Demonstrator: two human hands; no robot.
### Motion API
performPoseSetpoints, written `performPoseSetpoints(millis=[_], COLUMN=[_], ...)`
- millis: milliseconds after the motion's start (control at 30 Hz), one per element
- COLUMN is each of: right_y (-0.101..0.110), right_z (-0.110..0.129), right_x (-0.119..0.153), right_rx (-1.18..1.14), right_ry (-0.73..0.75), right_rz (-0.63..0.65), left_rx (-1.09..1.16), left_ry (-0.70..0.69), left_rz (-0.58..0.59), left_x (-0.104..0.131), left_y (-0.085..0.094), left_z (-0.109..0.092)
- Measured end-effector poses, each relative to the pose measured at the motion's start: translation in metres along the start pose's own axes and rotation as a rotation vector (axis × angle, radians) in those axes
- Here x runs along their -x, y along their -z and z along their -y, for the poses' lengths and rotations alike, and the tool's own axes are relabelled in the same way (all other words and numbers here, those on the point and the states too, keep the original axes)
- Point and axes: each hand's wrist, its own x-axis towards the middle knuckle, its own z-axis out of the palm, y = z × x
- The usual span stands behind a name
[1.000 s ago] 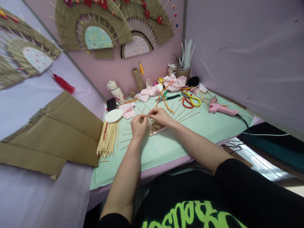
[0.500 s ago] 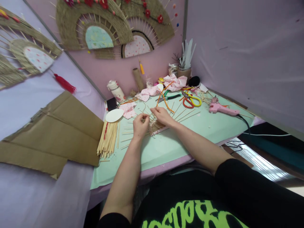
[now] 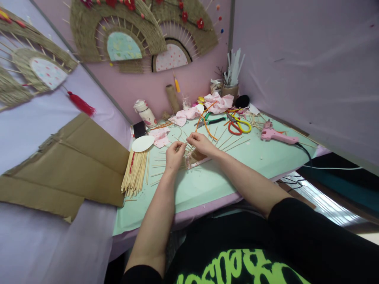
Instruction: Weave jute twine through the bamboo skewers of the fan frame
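Observation:
A half-made fan lies on the table in front of me, its thin bamboo sticks [image 3: 232, 142] spreading outward from a brown half-round base [image 3: 197, 156] with a pale pink edge. At the base's left side my left hand [image 3: 174, 156] is closed, with a bit of brownish twine [image 3: 178, 149] showing among its fingers. My right hand [image 3: 203, 143] reaches over the sticks from the right, thumb and fingertips pinched together close to the left fingertips. What lies in that pinch is too fine to make out. Both hands partly hide the sticks and the base.
Left of the fan lie a bundle of bamboo sticks [image 3: 134, 173] and a white oval [image 3: 143, 144]. Behind are pliers [image 3: 214, 121], scissors [image 3: 238, 124], pink cloth [image 3: 218, 103] and a bottle [image 3: 145, 113]. A corded pink glue gun [image 3: 278, 136] lies right; cardboard [image 3: 68, 165] leans left.
My right fingertips have shifted slightly left and up, still pinched. My left hand stays almost in place. The loose strand near the base's lower left corner no longer hangs there as before.

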Motion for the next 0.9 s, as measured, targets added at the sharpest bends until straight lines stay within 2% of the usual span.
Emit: performPoseSetpoints(millis=[300, 533, 700, 900], right_y=[0.0015, 0.0004, -0.0006, 0.0026], right_z=[0.0007, 0.0047, 0.0046, 0.0039], right_x=[0.0015, 0.0033, 0.0048, 0.0042], right_rx=[0.043, -0.028, -0.177, -0.339], right_ry=[-0.013, -0.065, -0.175, -0.248], right_rz=[0.032, 0.082, 0.11, 0.149], left_rx=[0.004, 0.061, 0.234, 0.465], left_ry=[0.013, -0.045, -0.069, 0.032], left_rz=[-0.013, -0.034, 0.03, 0.102], left_x=[-0.0023, -0.0018, -0.0025, -0.0031], left_y=[0.0014, 0.0027, 0.002, 0.0001], left_z=[0.0045, 0.0008, 0.0029, 0.0053])
